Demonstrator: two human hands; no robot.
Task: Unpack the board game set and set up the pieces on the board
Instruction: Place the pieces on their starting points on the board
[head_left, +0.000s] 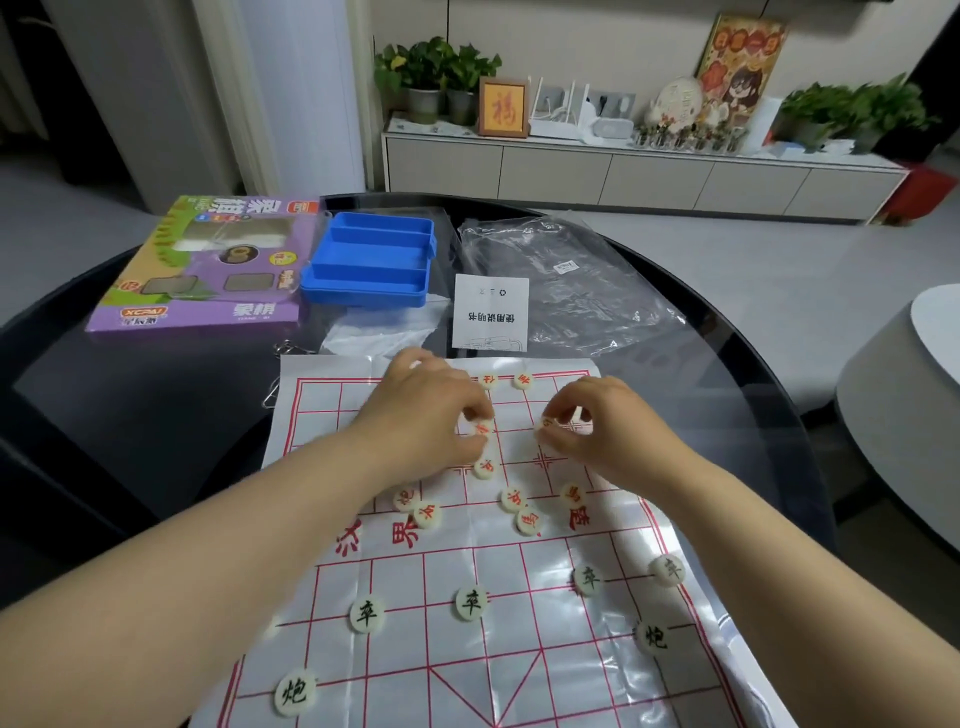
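Dark counter (130, 441), board (519, 649) spread near me. My left hand (426, 421) pinched red piece (482, 429), my right hand (608, 431) pinched second red piece (546, 423), both over far half, likely to sort reds onto intersections. Black pieces (471, 603) sat near side.

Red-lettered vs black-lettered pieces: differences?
Red-lettered pieces lie on the far half of the board, several bunched near the middle; black-lettered pieces sit spaced out on the near half. The left hand and right hand each pinch a red one; neither hand touches a black one. All are pale round discs.
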